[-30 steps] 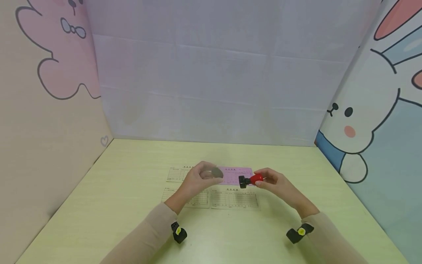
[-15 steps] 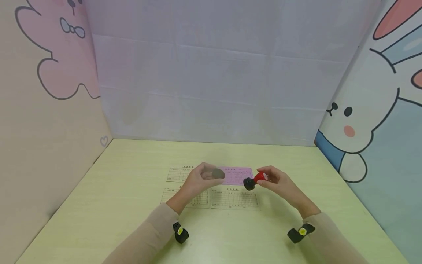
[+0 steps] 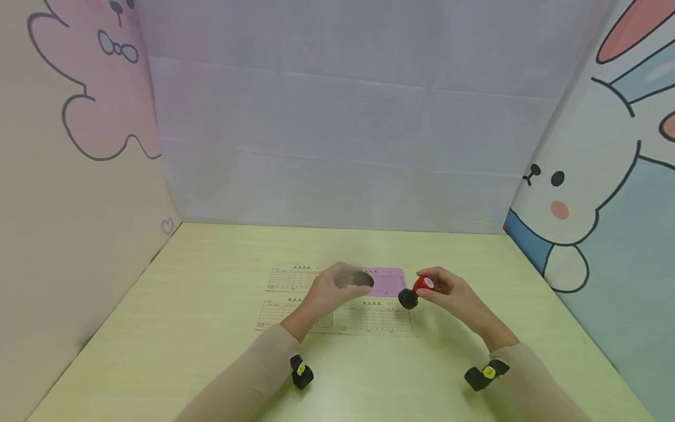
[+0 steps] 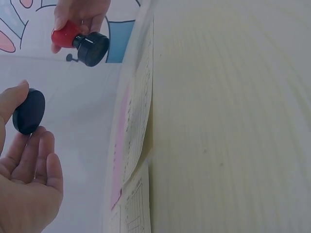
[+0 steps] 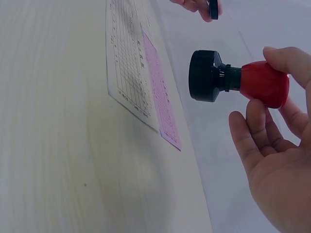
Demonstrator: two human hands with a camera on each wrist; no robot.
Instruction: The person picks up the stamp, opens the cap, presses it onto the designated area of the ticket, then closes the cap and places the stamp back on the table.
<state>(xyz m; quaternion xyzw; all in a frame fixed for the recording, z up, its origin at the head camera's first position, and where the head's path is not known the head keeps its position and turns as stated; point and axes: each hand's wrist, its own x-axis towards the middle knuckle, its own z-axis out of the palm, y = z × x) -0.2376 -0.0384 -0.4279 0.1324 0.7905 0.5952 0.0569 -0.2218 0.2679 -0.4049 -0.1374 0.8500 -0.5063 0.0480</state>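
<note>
Above the table, my right hand (image 3: 449,293) grips the red handle of a stamp (image 3: 424,285). Its round black base (image 5: 204,76) points down and left, away from the palm. My left hand (image 3: 328,288) pinches a round black cap (image 3: 364,280) between thumb and fingers, as the left wrist view shows. Cap and stamp are apart, with a gap between the hands. Beneath lie a pink printed form (image 3: 389,282), partly hidden by the left hand, and several pale printed forms (image 3: 375,319).
The forms lie in two rows on the pale wooden table (image 3: 221,351). A white cloth backdrop (image 3: 343,146) rises behind, and walls with cartoon figures stand on both sides. Each forearm wears a small black camera (image 3: 302,374).
My left hand has shifted right with the cap. The right hand has moved slightly right, and the stamp has turned so its base points lower.
</note>
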